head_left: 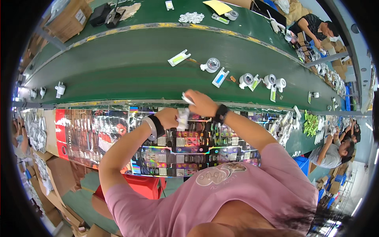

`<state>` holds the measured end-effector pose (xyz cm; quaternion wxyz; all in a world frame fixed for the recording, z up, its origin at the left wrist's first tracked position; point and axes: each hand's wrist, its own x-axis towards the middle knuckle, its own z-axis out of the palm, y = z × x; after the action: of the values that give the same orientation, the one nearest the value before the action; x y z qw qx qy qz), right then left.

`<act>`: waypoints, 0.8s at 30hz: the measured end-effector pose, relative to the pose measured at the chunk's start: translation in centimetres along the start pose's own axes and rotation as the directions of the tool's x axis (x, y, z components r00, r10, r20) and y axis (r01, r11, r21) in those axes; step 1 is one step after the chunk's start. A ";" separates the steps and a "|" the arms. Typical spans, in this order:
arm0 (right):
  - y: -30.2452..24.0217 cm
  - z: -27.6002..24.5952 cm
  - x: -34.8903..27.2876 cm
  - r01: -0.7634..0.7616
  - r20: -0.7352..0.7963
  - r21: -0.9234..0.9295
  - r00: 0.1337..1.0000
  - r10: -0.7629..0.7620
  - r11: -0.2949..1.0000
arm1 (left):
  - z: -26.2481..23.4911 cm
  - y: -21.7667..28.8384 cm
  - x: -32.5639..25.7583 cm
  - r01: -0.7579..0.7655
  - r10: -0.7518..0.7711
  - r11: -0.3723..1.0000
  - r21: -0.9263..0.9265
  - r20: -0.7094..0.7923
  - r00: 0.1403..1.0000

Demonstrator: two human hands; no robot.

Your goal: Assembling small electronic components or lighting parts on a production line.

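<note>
My left hand is closed around a white plastic part, held upright above the near edge of the bench. Slightly farther out and to the right, my right hand pinches a small white plastic piece between thumb and fingers. The two hands are close together, and the white pieces appear apart. Just beyond them on the green belt lie a white holder with a light green insert, a round white motor-like unit wired to it, and a holder with a blue insert.
Shiny printed sheets cover the bench under my arms. White plastic parts are heaped at the right, beside bright green pieces. A red stool stands below. Co-workers sit along the right. Cardboard boxes stand at left.
</note>
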<state>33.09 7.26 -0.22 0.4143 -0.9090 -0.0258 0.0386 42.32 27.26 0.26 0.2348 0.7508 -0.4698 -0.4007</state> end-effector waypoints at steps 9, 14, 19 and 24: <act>0.8 -6.7 0.8 -0.096 0.031 -0.282 0.993 0.110 0.955 | -6.6 -5.0 14.0 0.298 -0.054 0.934 0.200 -0.743 0.667; 8.2 -4.8 11.2 -0.097 -0.431 -0.688 0.852 -0.298 0.719 | -7.0 -4.5 19.3 0.484 -0.087 0.800 0.354 -0.730 0.678; 7.9 -6.1 11.6 -0.103 -0.038 -0.727 0.993 0.110 0.679 | -7.3 -3.1 18.0 0.473 -0.296 0.876 0.095 -0.667 0.683; 5.6 -8.3 5.3 -0.061 0.033 -0.011 0.998 0.062 0.998 | -5.6 -1.0 12.4 0.060 -0.132 0.989 -0.132 -0.644 0.754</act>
<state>39.24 -2.24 0.74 0.4076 -0.9107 -0.0049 0.0662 50.38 16.50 -1.95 0.4008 0.8530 -0.2986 -0.1501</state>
